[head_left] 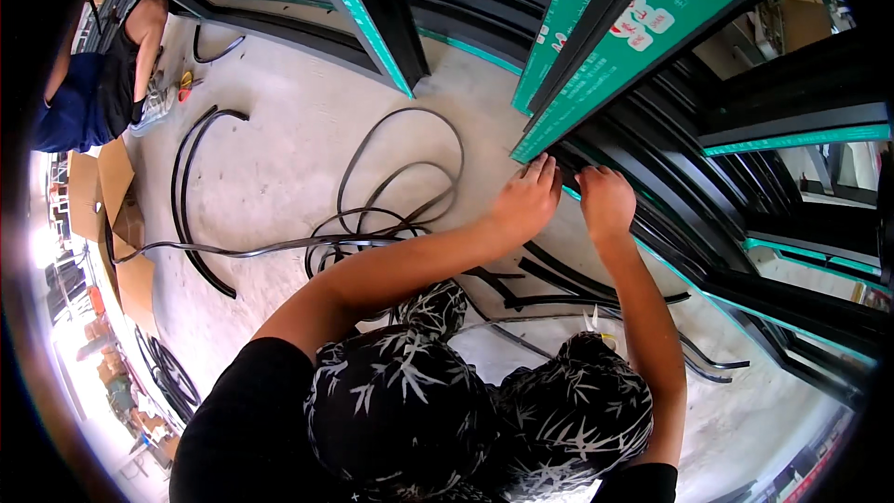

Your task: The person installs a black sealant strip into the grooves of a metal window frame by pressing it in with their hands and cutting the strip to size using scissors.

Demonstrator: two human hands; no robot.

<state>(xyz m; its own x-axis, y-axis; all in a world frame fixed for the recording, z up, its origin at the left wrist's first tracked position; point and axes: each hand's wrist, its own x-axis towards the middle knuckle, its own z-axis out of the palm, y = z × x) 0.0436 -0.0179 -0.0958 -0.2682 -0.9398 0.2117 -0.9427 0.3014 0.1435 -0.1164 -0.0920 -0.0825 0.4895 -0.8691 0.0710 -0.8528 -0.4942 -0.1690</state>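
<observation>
My left hand [531, 194] is at the lower corner of a black frame with green protective film [596, 74], its fingers close together against the corner. Just to its right, my right hand [609, 200] is closed with bent fingers at the edge of the black frame profiles [670, 196]. Whatever lies between the fingers of either hand is hidden. Black flexible strips [372, 240] lie in loops on the floor, left of and below my hands. Shorter black strips [568, 281] lie beneath my forearms.
Another green-filmed profile [349, 19] stands upright at the far side. Further frames lean on the right. Two curved strips [182, 186] and an open cardboard box [114, 182] are on the left. A person [107, 84] is bent over at the far left.
</observation>
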